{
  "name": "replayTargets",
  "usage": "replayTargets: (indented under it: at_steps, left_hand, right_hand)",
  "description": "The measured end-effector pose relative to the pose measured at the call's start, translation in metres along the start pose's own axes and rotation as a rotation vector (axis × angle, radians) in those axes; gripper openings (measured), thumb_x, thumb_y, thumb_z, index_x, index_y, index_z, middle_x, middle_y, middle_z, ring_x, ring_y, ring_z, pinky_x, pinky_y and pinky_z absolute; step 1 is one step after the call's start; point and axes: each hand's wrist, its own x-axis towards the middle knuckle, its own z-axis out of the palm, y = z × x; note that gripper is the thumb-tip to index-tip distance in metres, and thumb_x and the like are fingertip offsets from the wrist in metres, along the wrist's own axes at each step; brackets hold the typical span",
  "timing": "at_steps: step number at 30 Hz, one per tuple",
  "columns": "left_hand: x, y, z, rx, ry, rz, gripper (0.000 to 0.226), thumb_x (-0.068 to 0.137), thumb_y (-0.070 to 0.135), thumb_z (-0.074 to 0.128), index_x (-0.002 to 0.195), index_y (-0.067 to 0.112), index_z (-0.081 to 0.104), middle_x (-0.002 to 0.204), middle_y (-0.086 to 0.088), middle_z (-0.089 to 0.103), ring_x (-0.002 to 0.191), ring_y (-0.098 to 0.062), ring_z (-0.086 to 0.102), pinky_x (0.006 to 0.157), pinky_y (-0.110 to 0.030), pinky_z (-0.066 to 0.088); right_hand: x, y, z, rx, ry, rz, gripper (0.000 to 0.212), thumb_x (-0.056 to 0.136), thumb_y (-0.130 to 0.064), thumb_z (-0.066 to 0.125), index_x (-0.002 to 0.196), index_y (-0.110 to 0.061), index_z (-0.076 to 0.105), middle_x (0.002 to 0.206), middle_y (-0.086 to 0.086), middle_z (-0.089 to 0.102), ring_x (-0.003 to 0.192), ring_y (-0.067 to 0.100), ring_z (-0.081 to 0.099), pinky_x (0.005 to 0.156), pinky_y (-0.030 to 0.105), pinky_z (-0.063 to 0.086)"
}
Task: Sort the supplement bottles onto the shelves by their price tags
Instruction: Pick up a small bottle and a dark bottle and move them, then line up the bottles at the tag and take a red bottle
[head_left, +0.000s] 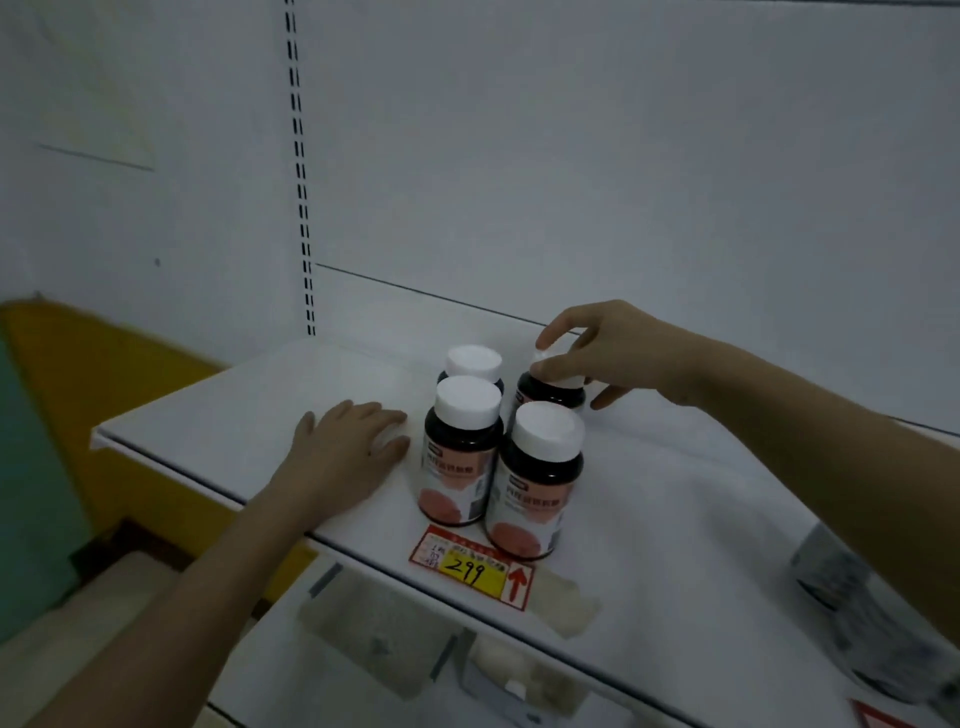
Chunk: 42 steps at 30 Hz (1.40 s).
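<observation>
Several dark supplement bottles with white caps and pink labels stand in a tight square on the white shelf (218, 410). The front left bottle (460, 457) and front right bottle (537, 483) are nearest me, and the back left bottle (472, 364) is behind them. My right hand (608, 353) grips the cap of the back right bottle (548, 392), which stands on the shelf. Resting flat on the shelf is my left hand (345, 449), its fingertips close to the front left bottle. A red and yellow price tag (470, 566) reading 299 is stuck on the shelf's front edge below the bottles.
A slotted shelf upright (300, 171) runs up the white back panel. Another bottle with a grey label (852, 597) lies blurred at the right edge of the shelf. A lower shelf (395, 644) shows below, with a second red tag (883, 719) at bottom right.
</observation>
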Motion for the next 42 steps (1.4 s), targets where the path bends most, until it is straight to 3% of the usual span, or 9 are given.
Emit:
replayTargets:
  at_steps: [4, 8, 14, 20, 25, 30, 34, 39, 42]
  left_hand:
    - [-0.003, -0.001, 0.002, 0.013, 0.002, 0.006, 0.048, 0.098, 0.053, 0.031, 0.144, 0.040, 0.035, 0.157, 0.009, 0.028, 0.147, -0.017, 0.019, 0.119, -0.052, 0.009]
    - [-0.008, 0.000, 0.000, -0.037, -0.001, -0.014, 0.046, 0.099, 0.051, 0.033, 0.144, 0.039, 0.036, 0.157, 0.010, 0.029, 0.147, -0.016, 0.019, 0.120, -0.048, 0.007]
    - [-0.009, 0.009, -0.035, -0.334, 0.132, -0.071, 0.035, 0.098, 0.040, 0.046, 0.128, 0.025, 0.057, 0.137, -0.005, 0.056, 0.121, -0.028, 0.053, 0.104, -0.043, 0.041]
    - [-0.052, 0.121, -0.120, -0.465, 0.354, 0.159, 0.029, 0.097, 0.040, 0.047, 0.115, 0.026, 0.065, 0.123, 0.001, 0.065, 0.110, -0.024, 0.058, 0.097, -0.041, 0.047]
    - [-0.135, 0.263, -0.119, -0.457, 0.053, 0.461, 0.019, 0.093, 0.038, 0.054, 0.104, 0.029, 0.067, 0.111, 0.004, 0.068, 0.099, -0.018, 0.061, 0.092, -0.034, 0.049]
    - [-0.228, 0.396, -0.091, -0.459, -0.142, 0.658, 0.022, 0.092, 0.044, 0.051, 0.107, 0.034, 0.063, 0.109, 0.010, 0.064, 0.099, -0.014, 0.059, 0.093, -0.036, 0.049]
    - [-0.285, 0.476, -0.070, -0.432, -0.226, 0.785, 0.025, 0.093, 0.042, 0.050, 0.111, 0.030, 0.063, 0.113, 0.008, 0.065, 0.101, -0.015, 0.060, 0.091, -0.036, 0.050]
    - [-0.332, 0.555, -0.034, -0.425, -0.311, 0.898, 0.021, 0.091, 0.042, 0.050, 0.105, 0.032, 0.063, 0.099, 0.009, 0.070, 0.081, -0.012, 0.067, 0.082, -0.036, 0.055]
    - [-0.348, 0.603, -0.010, -0.433, -0.332, 0.947, 0.022, 0.090, 0.041, 0.052, 0.105, 0.030, 0.064, 0.106, 0.006, 0.068, 0.091, -0.016, 0.065, 0.086, -0.036, 0.054]
  right_hand:
    - [-0.003, -0.005, 0.010, -0.014, -0.087, 0.055, 0.030, 0.083, -0.039, 0.075, 0.109, -0.026, 0.066, 0.105, 0.001, 0.067, 0.095, 0.017, 0.066, 0.069, 0.028, 0.060]
    - [-0.013, -0.010, 0.016, 0.015, -0.041, 0.075, 0.026, 0.093, -0.041, 0.063, 0.112, -0.024, 0.065, 0.112, 0.000, 0.064, 0.098, 0.019, 0.064, 0.074, 0.031, 0.060]
    - [-0.070, -0.009, -0.010, -0.027, 0.145, 0.088, 0.032, 0.093, -0.044, 0.060, 0.114, -0.019, 0.062, 0.113, 0.001, 0.060, 0.095, 0.018, 0.062, 0.069, 0.029, 0.056]
    - [-0.182, 0.006, -0.042, -0.210, 0.337, 0.096, 0.030, 0.093, -0.043, 0.059, 0.103, -0.016, 0.066, 0.102, 0.003, 0.064, 0.081, 0.016, 0.059, 0.074, 0.031, 0.050]
    - [-0.288, 0.028, -0.052, -0.330, 0.428, 0.190, 0.025, 0.092, -0.046, 0.058, 0.094, -0.022, 0.066, 0.097, 0.000, 0.068, 0.082, 0.016, 0.061, 0.075, 0.032, 0.051]
    - [-0.420, 0.073, -0.082, -0.427, 0.527, 0.392, 0.025, 0.094, -0.044, 0.056, 0.094, -0.021, 0.066, 0.093, -0.004, 0.065, 0.086, 0.017, 0.063, 0.082, 0.037, 0.054]
    - [-0.522, 0.120, -0.109, -0.420, 0.595, 0.556, 0.027, 0.094, -0.041, 0.057, 0.093, -0.017, 0.069, 0.091, 0.001, 0.071, 0.080, 0.017, 0.064, 0.079, 0.040, 0.056]
    - [-0.613, 0.175, -0.125, -0.353, 0.644, 0.688, 0.022, 0.095, -0.038, 0.056, 0.094, -0.018, 0.066, 0.089, 0.000, 0.069, 0.079, 0.014, 0.064, 0.082, 0.040, 0.057]
    - [-0.641, 0.208, -0.134, -0.350, 0.659, 0.745, 0.020, 0.096, -0.038, 0.056, 0.095, -0.020, 0.065, 0.092, 0.000, 0.066, 0.079, 0.012, 0.061, 0.081, 0.035, 0.056]
